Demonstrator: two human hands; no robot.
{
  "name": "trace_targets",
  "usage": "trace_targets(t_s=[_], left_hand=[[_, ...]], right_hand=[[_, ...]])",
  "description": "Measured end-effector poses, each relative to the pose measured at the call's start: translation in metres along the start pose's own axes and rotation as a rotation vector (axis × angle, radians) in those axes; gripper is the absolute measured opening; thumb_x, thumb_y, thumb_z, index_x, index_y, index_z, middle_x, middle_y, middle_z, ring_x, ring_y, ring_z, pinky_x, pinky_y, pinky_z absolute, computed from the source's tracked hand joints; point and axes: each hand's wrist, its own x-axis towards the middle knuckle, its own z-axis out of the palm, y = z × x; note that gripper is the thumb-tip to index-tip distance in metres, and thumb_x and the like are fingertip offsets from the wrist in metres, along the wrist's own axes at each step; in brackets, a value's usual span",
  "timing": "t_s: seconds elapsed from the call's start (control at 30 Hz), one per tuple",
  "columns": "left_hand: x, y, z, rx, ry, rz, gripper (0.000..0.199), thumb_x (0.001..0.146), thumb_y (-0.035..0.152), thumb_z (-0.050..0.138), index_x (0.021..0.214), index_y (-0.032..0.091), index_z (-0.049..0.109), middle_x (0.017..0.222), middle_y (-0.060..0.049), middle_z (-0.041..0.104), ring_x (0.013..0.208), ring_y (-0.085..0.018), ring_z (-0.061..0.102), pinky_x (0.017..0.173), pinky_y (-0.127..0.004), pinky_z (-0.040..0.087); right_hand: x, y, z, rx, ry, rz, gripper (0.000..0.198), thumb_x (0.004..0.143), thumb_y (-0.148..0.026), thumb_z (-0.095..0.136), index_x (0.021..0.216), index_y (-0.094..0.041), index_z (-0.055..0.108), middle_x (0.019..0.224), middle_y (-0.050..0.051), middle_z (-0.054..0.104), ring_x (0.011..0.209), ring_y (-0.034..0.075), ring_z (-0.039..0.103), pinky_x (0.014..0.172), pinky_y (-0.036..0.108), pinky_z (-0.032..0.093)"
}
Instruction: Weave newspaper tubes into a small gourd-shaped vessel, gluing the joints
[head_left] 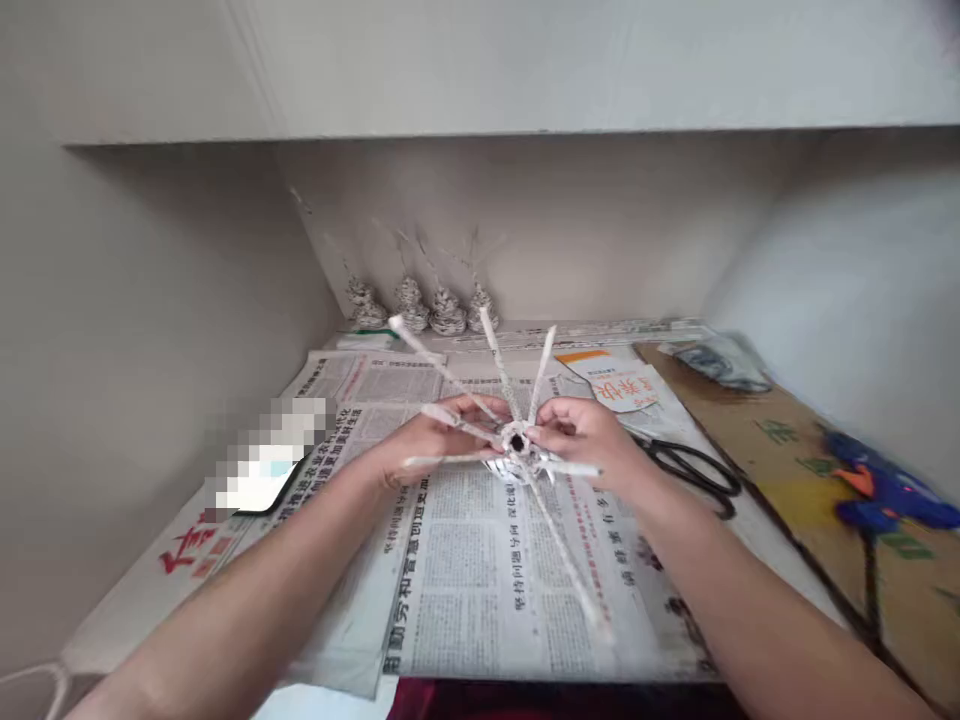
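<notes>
Between my two hands is a small woven newspaper piece [517, 428], its dark round hole facing me. Several rolled paper sticks [564, 548] radiate from it in all directions, one of them pointing down toward me. My left hand [442, 432] grips the piece from the left, fingers closed around its side and partly hidden by the sticks. On the right side, my right hand [581, 432] pinches the rim near the hole with thumb and curled fingers. The underside of the weave is mostly out of sight.
Newspaper sheets [465, 560] cover the table. Black-handled scissors [694, 470] lie right of my right hand. A phone [274, 475], partly pixelated, is at left. Several woven gourd-like pieces [448, 312] stand along the back wall. Cardboard [795, 480] with a blue object [885, 490] is at right.
</notes>
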Motion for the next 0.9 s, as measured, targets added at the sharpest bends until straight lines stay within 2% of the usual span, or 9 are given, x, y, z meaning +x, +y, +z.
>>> trace_targets(t_s=[0.13, 0.23, 0.33, 0.43, 0.6, 0.73, 0.83, 0.9], left_hand=[[0.002, -0.002, 0.001, 0.025, 0.024, -0.024, 0.039, 0.074, 0.020, 0.076, 0.111, 0.014, 0.064, 0.102, -0.009, 0.068, 0.089, -0.020, 0.066, 0.080, -0.034, 0.054], [0.001, 0.001, 0.004, 0.051, 0.023, 0.001, 0.041, 0.075, 0.026, 0.075, 0.113, 0.014, 0.064, 0.101, -0.009, 0.068, 0.086, -0.019, 0.067, 0.075, -0.031, 0.055], [-0.001, 0.002, 0.009, 0.118, 0.067, -0.015, 0.041, 0.074, 0.031, 0.077, 0.109, 0.014, 0.064, 0.085, -0.006, 0.069, 0.068, -0.015, 0.066, 0.061, -0.027, 0.054], [0.000, -0.001, 0.013, 0.241, 0.142, 0.003, 0.034, 0.072, 0.037, 0.078, 0.093, 0.013, 0.066, 0.067, -0.002, 0.065, 0.053, -0.011, 0.060, 0.051, -0.024, 0.049], [0.001, -0.005, 0.019, 0.438, 0.314, 0.161, 0.029, 0.068, 0.033, 0.081, 0.086, 0.014, 0.069, 0.079, -0.003, 0.072, 0.067, -0.013, 0.064, 0.062, -0.025, 0.051], [-0.004, 0.002, 0.026, 0.523, 0.290, 0.133, 0.022, 0.074, 0.032, 0.075, 0.087, 0.015, 0.073, 0.078, -0.003, 0.074, 0.067, -0.014, 0.065, 0.062, -0.025, 0.051], [-0.007, 0.006, 0.032, 0.575, 0.265, 0.139, 0.015, 0.076, 0.028, 0.072, 0.083, 0.014, 0.074, 0.079, -0.004, 0.074, 0.072, -0.016, 0.066, 0.065, -0.026, 0.052], [-0.008, 0.007, 0.034, 0.608, 0.306, 0.152, 0.014, 0.075, 0.026, 0.072, 0.083, 0.014, 0.073, 0.081, -0.004, 0.074, 0.074, -0.017, 0.067, 0.066, -0.027, 0.052]], right_hand=[[-0.003, 0.003, 0.005, -0.027, 0.008, -0.050, 0.012, 0.077, -0.029, 0.064, 0.074, -0.018, 0.059, 0.069, -0.001, 0.062, 0.060, 0.011, 0.054, 0.056, 0.023, 0.040], [-0.006, 0.000, 0.007, -0.036, -0.006, -0.065, 0.011, 0.078, -0.028, 0.063, 0.074, -0.019, 0.058, 0.067, -0.002, 0.061, 0.059, 0.011, 0.054, 0.054, 0.023, 0.040], [-0.011, -0.004, 0.009, -0.054, -0.009, -0.089, 0.010, 0.079, -0.027, 0.063, 0.074, -0.019, 0.058, 0.067, -0.002, 0.061, 0.060, 0.011, 0.054, 0.056, 0.023, 0.041], [-0.017, -0.010, 0.011, -0.151, 0.001, -0.159, 0.006, 0.080, -0.022, 0.061, 0.075, -0.020, 0.058, 0.068, -0.003, 0.061, 0.061, 0.011, 0.054, 0.057, 0.023, 0.040], [-0.023, -0.017, 0.010, -0.329, -0.004, -0.249, 0.010, 0.080, -0.013, 0.055, 0.083, -0.022, 0.058, 0.072, -0.004, 0.062, 0.062, 0.010, 0.053, 0.057, 0.024, 0.036], [-0.025, -0.018, 0.011, -0.399, 0.026, -0.339, 0.026, 0.080, -0.007, 0.051, 0.100, -0.024, 0.055, 0.086, -0.001, 0.066, 0.075, 0.013, 0.059, 0.065, 0.025, 0.040], [-0.026, -0.018, 0.010, -0.482, 0.043, -0.399, 0.027, 0.081, -0.006, 0.049, 0.100, -0.023, 0.055, 0.090, 0.001, 0.066, 0.078, 0.015, 0.060, 0.068, 0.026, 0.040], [-0.026, -0.019, 0.009, -0.495, 0.033, -0.399, 0.025, 0.082, -0.007, 0.050, 0.099, -0.024, 0.056, 0.089, 0.001, 0.067, 0.076, 0.015, 0.060, 0.066, 0.027, 0.040]])
